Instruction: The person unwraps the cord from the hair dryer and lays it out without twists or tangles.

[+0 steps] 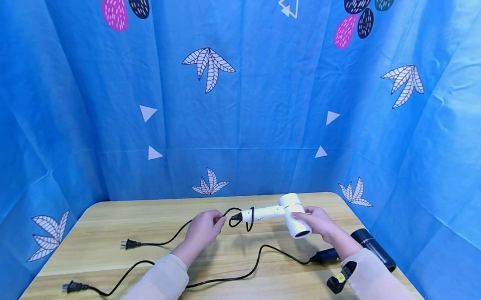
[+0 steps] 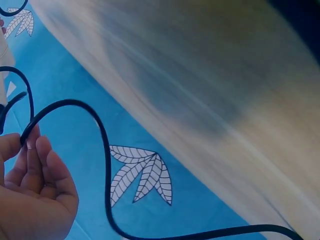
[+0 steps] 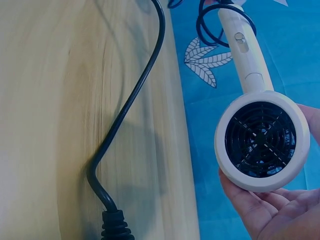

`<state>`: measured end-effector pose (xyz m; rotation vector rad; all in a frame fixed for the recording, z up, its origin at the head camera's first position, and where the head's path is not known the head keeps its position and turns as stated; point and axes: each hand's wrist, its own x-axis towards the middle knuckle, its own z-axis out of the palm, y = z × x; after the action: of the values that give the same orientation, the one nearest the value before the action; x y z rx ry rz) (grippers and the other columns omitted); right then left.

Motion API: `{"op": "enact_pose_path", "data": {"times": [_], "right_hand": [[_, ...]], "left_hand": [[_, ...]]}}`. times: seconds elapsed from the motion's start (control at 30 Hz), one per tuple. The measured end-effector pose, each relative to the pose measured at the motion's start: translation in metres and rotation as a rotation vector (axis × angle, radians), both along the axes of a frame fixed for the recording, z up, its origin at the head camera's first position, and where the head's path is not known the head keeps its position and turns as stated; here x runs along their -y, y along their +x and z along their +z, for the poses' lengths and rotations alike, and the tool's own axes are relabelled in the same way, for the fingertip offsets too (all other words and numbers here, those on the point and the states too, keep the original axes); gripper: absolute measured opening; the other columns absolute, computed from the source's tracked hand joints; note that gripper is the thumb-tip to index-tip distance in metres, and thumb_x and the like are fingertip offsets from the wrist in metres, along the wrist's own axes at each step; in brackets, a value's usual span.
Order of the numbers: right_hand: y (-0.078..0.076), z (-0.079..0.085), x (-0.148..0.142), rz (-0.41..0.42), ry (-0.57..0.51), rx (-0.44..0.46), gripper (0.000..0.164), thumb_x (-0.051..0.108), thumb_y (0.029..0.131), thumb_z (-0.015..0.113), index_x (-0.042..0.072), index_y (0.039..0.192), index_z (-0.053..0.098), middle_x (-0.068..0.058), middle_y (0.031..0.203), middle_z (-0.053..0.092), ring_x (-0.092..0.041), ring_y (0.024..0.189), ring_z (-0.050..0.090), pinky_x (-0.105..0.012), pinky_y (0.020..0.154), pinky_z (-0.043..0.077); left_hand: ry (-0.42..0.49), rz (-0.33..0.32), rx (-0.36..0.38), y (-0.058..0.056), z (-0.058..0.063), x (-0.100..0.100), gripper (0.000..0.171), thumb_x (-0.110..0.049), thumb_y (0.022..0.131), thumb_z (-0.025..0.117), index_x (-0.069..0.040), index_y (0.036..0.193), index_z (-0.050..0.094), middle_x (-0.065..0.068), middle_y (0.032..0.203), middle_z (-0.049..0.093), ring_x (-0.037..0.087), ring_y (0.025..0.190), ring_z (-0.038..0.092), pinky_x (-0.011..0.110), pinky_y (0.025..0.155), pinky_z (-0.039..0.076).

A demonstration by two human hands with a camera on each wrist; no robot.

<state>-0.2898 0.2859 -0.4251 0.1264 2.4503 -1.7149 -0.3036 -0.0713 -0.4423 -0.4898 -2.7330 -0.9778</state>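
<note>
A white hair dryer [image 1: 294, 215] is held above the table by my right hand [image 1: 318, 221], which grips the barrel. Its handle points left, and black cord loops around the handle's end. My left hand [image 1: 204, 229] pinches the black cord [image 2: 75, 102] between thumb and fingertips, just left of the handle. From there the cord runs down to a two-pin plug [image 1: 131, 244] on the table's left side. In the right wrist view the dryer's round grille [image 3: 260, 139] faces the camera, with my right palm and fingers behind and below the barrel.
A second, black hair dryer [image 1: 374, 248] lies at the table's right edge, partly hidden by my right forearm. Its cord [image 1: 247, 276] crosses the front of the wooden table [image 1: 105, 225] to another plug [image 1: 74, 286]. Blue patterned curtain [image 1: 239, 123] encloses the back and sides.
</note>
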Motion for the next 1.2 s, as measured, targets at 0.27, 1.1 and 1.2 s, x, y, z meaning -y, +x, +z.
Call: {"op": "enact_pose_path", "data": {"times": [0.27, 1.1, 1.2], "right_hand": [[-0.002, 0.003, 0.0, -0.028, 0.029, 0.0, 0.076, 0.038, 0.093, 0.071, -0.013, 0.141, 0.042, -0.02, 0.114, 0.066, -0.022, 0.092, 0.067, -0.037, 0.078, 0.058], [-0.006, 0.004, 0.001, -0.049, -0.01, -0.023, 0.073, 0.036, 0.096, 0.068, -0.015, 0.14, 0.041, -0.023, 0.117, 0.064, -0.022, 0.093, 0.068, -0.037, 0.078, 0.058], [-0.006, 0.003, 0.001, -0.066, -0.016, -0.014, 0.073, 0.037, 0.094, 0.069, -0.013, 0.139, 0.043, -0.022, 0.117, 0.064, -0.022, 0.093, 0.068, -0.037, 0.078, 0.058]], "left_hand": [[-0.044, 0.018, 0.019, -0.001, -0.007, 0.003, 0.013, -0.022, 0.097, 0.067, -0.013, 0.095, 0.075, -0.01, 0.07, 0.059, 0.008, 0.06, 0.051, 0.031, 0.061, 0.047], [-0.05, 0.009, -0.003, 0.008, -0.002, 0.015, 0.007, -0.014, 0.091, 0.073, -0.011, 0.095, 0.078, -0.005, 0.081, 0.07, 0.009, 0.073, 0.061, 0.035, 0.072, 0.054], [-0.073, 0.005, -0.018, 0.01, 0.001, 0.017, 0.007, -0.012, 0.092, 0.073, -0.011, 0.096, 0.078, -0.002, 0.088, 0.072, 0.012, 0.078, 0.064, 0.036, 0.075, 0.055]]}}
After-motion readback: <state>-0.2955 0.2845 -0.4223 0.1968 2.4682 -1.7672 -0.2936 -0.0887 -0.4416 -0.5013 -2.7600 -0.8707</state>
